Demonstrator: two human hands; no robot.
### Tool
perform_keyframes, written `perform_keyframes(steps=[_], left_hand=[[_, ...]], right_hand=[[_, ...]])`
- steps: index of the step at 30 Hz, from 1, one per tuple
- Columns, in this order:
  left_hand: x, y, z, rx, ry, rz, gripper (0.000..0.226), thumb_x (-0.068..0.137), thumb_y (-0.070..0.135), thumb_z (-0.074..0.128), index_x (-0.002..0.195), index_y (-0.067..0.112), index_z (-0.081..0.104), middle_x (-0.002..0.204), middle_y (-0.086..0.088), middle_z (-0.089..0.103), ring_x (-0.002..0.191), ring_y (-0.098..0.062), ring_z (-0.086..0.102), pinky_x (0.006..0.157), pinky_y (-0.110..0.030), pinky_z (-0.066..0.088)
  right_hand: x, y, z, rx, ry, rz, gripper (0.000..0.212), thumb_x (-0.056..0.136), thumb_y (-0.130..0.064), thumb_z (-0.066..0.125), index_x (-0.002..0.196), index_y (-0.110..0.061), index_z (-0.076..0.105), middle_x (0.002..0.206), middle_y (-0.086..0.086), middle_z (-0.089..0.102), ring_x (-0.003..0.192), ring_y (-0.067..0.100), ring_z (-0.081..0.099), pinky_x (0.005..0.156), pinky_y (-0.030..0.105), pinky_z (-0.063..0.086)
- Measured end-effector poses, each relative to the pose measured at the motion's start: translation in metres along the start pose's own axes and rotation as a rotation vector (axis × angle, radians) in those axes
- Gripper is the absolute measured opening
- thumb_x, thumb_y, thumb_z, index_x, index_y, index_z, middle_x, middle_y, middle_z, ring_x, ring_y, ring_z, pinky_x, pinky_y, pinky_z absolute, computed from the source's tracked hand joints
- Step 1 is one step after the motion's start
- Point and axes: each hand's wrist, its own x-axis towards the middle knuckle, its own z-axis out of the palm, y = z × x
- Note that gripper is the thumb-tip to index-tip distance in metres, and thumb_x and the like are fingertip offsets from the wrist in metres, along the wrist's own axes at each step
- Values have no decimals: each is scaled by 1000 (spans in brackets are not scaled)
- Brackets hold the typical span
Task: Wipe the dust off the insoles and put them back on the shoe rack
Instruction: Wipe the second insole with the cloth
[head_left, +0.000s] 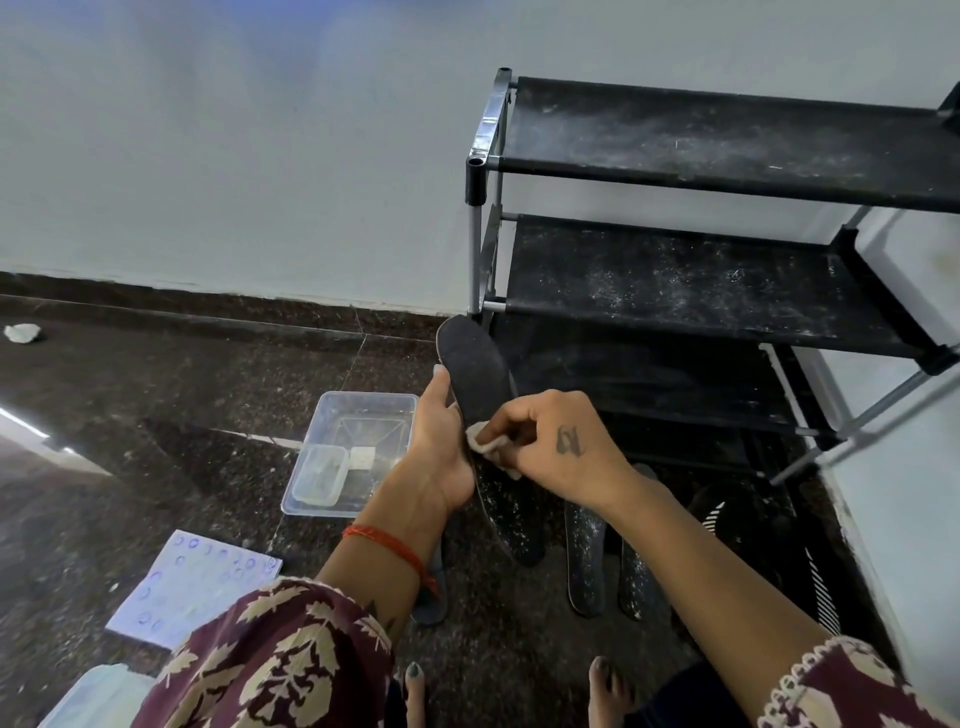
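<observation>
Wiping a dusty insole at the frame centre

The left hand holds the black insole by its edge; the right hand pinches a white cloth against it, the shoe rack at right.

The black fabric-shelved metal shoe rack runs off the right edge. The right hand hides most of the small white wiping cloth. The left forearm covers part of a grey insole on the floor. Contents of the small clear plastic box are indistinct.
</observation>
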Motion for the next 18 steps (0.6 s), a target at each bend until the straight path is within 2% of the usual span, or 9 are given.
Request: perform_keyframes(steps=[2,6,7,9,11,13,14,16,18], left_hand=[[-2,-1,1,8,-21,-17,64,97,55,27,115,5,63,98,-14,67,84,-27,65,77,-36,51],[-6,-4,6,65,-100,-76,63,99,53,25,108,5,64,86,-15,71,71,-25,70,60,-32,58],[-7,-4,7,72,-111,-84,64,98,55,25,107,6,65,86,-15,72,71,-25,70,60,-33,58],[-8,-3,8,69,-124,-87,67,96,60,25,106,8,66,90,-16,72,78,-28,67,73,-39,55],[-7,-2,7,46,-129,-88,71,95,63,24,104,7,66,90,-18,71,80,-30,65,80,-43,50],[-6,-1,6,17,-130,-74,72,95,63,24,97,4,65,79,-17,70,67,-28,68,69,-37,54],[-5,-1,4,12,-123,-64,70,95,61,25,94,4,65,73,-15,70,60,-26,68,60,-33,56],[-5,1,3,1,-93,-31,64,96,59,26,99,8,64,71,-11,71,57,-24,69,50,-31,56],[-3,1,2,-22,-54,-5,59,97,57,28,105,11,65,78,-8,72,65,-22,71,56,-31,58]], right_hand=[[1,4,-1,-90,62,20,17,76,-12,70,87,-24,74,73,-7,65,69,6,61,66,14,47],[3,12,-4,-205,138,59,17,78,-13,68,91,-22,73,91,-2,70,81,10,63,72,16,47],[3,14,-6,-227,160,76,17,78,-12,68,92,-21,72,93,-1,70,83,12,63,73,18,47],[4,15,-11,-239,218,110,20,77,-10,67,94,-20,72,92,-2,69,83,12,63,72,17,46],[5,12,-16,-48,241,132,18,77,-9,70,91,-19,73,83,-7,68,73,7,62,66,12,45],[2,2,-19,332,94,144,15,74,-6,73,85,-17,73,74,-1,69,63,10,64,59,19,51],[0,-3,-18,430,-11,135,16,73,-5,74,83,-17,72,72,2,70,62,11,63,56,22,51],[-3,-7,-12,399,-157,81,16,71,-5,76,80,-18,72,73,3,70,59,4,60,53,19,47],[-3,-6,-4,251,-135,16,13,71,-10,76,80,-19,73,71,-5,68,57,0,58,55,17,47]])
